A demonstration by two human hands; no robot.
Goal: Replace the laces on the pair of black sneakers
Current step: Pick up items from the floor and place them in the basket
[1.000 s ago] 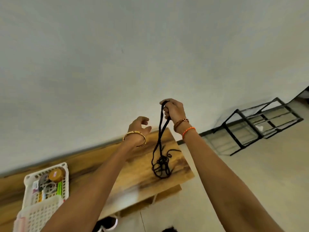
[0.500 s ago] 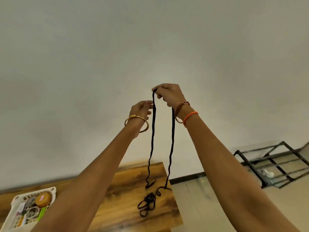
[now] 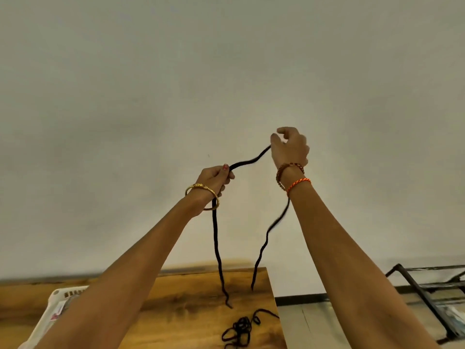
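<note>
Both hands are raised in front of a plain pale wall, sharing one thin black lace [image 3: 216, 238]. The left hand [image 3: 215, 178], with a gold bangle [image 3: 202, 196] at the wrist, has its grip closed around the lace, thumb pressed on top. The right hand [image 3: 289, 147], higher and to the right, wears a beaded bracelet [image 3: 289, 170] and an orange braided cord [image 3: 299, 183]; its fingers curl around the lace. Between the two grips the flat cord sags in a soft wave. Below each grip a wavy tail hangs toward the wooden counter [image 3: 191, 308]. A second black lace [image 3: 239, 329] lies there in a loose tangle. A white plastic basket [image 3: 54, 312] sits lower left of the grips, a black metal rack [image 3: 425, 301] lower right.
</note>
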